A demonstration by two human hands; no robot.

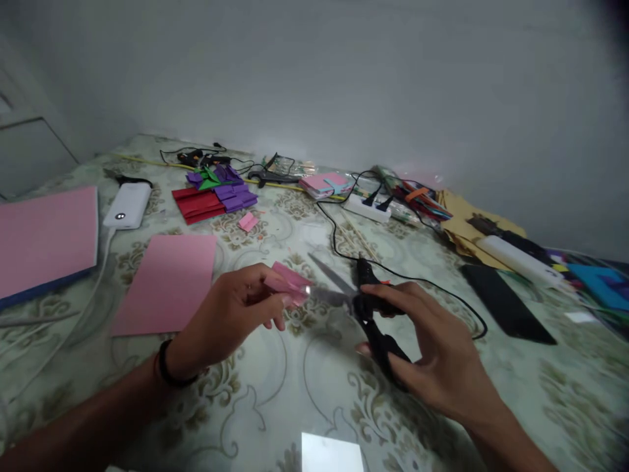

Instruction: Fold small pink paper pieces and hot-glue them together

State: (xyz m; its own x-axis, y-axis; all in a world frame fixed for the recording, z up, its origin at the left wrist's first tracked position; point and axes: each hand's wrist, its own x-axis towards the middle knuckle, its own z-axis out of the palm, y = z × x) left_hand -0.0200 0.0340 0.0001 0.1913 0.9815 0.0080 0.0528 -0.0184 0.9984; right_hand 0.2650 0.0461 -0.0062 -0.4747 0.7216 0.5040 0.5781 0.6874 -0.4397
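Wall (314,78): plain grey, rising at 12 o'clock behind the table.
Tabletop (275,406): pale, printed with leafy scrolls.
Left hand (246,301): pinching a small folded pink paper (289,278) between thumb and fingers, near the middle of the view.
Right hand (437,354): gripping black-handled scissors (362,307), at 4 o'clock from that paper.
Blades: spread apart, the lower one pointing to 9 o'clock at the folded paper's end; whether they touch is unclear.
Large pink sheet (164,285): flat, at 9 o'clock.
Red paper (194,206): folded, at 10 o'clock.
Power strip (366,210): white, two black plugs in it, between 1 and 2 o'clock.
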